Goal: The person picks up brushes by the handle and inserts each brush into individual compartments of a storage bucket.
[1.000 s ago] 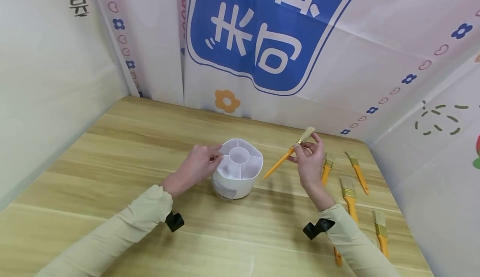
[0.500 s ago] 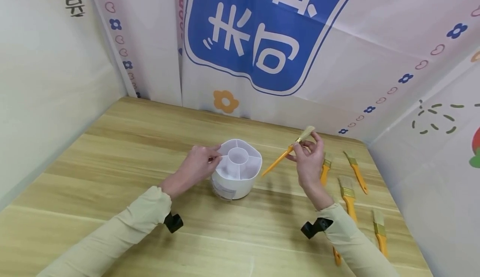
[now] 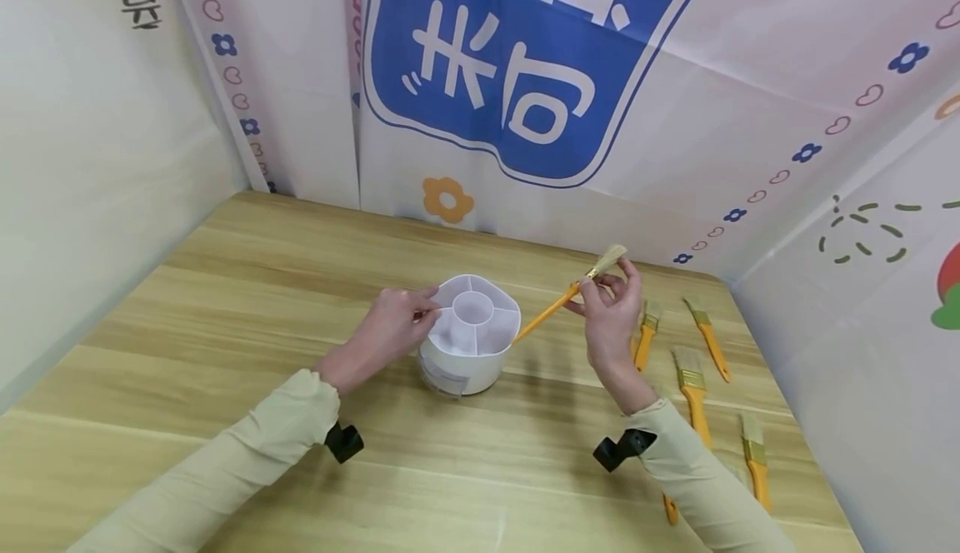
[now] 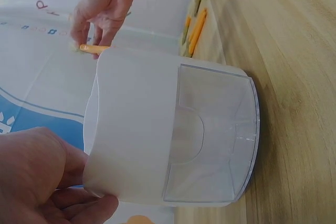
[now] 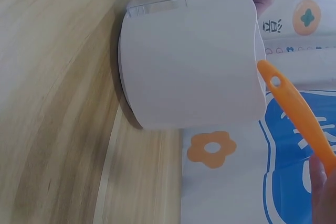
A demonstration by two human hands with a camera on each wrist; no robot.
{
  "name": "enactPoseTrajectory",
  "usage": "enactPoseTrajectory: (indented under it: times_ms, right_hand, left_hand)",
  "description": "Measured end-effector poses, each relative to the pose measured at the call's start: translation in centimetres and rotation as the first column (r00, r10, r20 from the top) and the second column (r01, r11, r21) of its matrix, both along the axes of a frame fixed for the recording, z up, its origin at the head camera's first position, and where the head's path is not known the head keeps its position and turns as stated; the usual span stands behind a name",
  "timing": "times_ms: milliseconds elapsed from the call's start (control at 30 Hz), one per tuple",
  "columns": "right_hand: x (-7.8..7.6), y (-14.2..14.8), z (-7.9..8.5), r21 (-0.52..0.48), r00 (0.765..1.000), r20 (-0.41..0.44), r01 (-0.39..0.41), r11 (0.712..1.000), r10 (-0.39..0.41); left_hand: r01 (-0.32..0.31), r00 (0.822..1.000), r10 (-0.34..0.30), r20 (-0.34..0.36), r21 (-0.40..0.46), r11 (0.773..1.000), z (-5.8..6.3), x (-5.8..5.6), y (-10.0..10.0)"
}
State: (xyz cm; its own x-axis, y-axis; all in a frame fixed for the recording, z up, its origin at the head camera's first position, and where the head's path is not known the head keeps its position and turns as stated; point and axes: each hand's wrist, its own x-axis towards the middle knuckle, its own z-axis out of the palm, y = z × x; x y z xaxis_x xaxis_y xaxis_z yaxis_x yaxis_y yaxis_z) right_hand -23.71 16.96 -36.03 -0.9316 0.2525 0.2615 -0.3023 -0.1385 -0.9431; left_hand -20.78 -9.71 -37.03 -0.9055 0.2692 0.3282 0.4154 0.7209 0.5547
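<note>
A white round organizer [image 3: 480, 371] with divided compartments and a central ring stands upright on the wooden table. My left hand [image 3: 393, 320] pinches its left rim between thumb and fingers; the left wrist view shows the thumb outside the wall [image 4: 136, 124] and a clear plastic front panel [image 4: 210, 135]. To the right, my right hand [image 3: 613, 320] holds a paintbrush [image 3: 551, 313] near its metal band, pale bristles up and right. The brush is tilted, and its orange handle [image 5: 296, 111] slants down with the holed end right at the organizer's right rim.
Several more orange-handled brushes lie on the table at the right, among them a wide brush [image 3: 693, 395], a slim brush [image 3: 707, 336] and another brush [image 3: 755, 461]. My right forearm partly covers some of them. Printed fabric walls [image 3: 300, 78] border the table [image 3: 247, 286] at back and sides.
My right hand has moved slightly left, bringing the brush's handle end from beside the organizer to its rim. My left hand stays on the rim.
</note>
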Motion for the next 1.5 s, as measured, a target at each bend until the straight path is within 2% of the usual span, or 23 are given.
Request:
enactPoseTrajectory:
  times_ms: [133, 467, 733, 1000, 1167, 1267, 1367, 1500]
  right_hand:
    - [0.0, -0.2, 0.1, -0.019, 1.000, -0.017, -0.001, 1.000, 0.000]
    - [0.5, -0.7, -0.1, -0.010, 0.998, -0.039, -0.043, 0.999, 0.043]
    - [0.7, -1.4, -0.5, 0.029, 0.992, -0.091, -0.079, 0.996, 0.081]
    - [1.3, -2.9, -1.5, 0.107, 0.973, -0.158, -0.155, 0.982, 0.170]
    - [1.7, -3.6, -1.9, 0.163, 0.949, -0.211, -0.201, 0.966, 0.233]
    - [1.9, -3.9, -2.1, 0.257, 0.934, -0.247, -0.193, 0.947, 0.257]
    - [2.1, -4.1, -2.4, 0.391, 0.908, -0.308, -0.150, 0.908, 0.283]
    - [2.3, -4.4, -2.9, 0.553, 0.839, -0.424, -0.057, 0.832, 0.339]
  left_hand:
    - [0.001, 1.000, -0.001, -0.008, -0.001, 1.000, 0.0, 0.0, 0.0]
    - [-0.015, 0.998, 0.016, 0.053, -0.007, 1.000, 0.2, 0.1, 0.1]
    - [-0.004, 1.000, 0.004, 0.011, 0.002, 1.000, 0.1, -0.1, 0.2]
    - [-0.010, 1.000, 0.010, 0.000, 0.005, 1.000, -0.2, 0.0, 0.1]
    - [-0.011, 1.000, 0.011, -0.003, 0.000, 1.000, -0.2, -0.1, 0.1]
    - [-0.011, 1.000, 0.011, 0.001, 0.000, 1.000, -0.3, -0.1, 0.1]
    - [-0.010, 1.000, 0.010, -0.002, 0.004, 1.000, -0.3, -0.2, 0.1]
    - [-0.007, 1.000, 0.007, -0.004, 0.012, 1.000, -0.3, -0.2, 0.1]
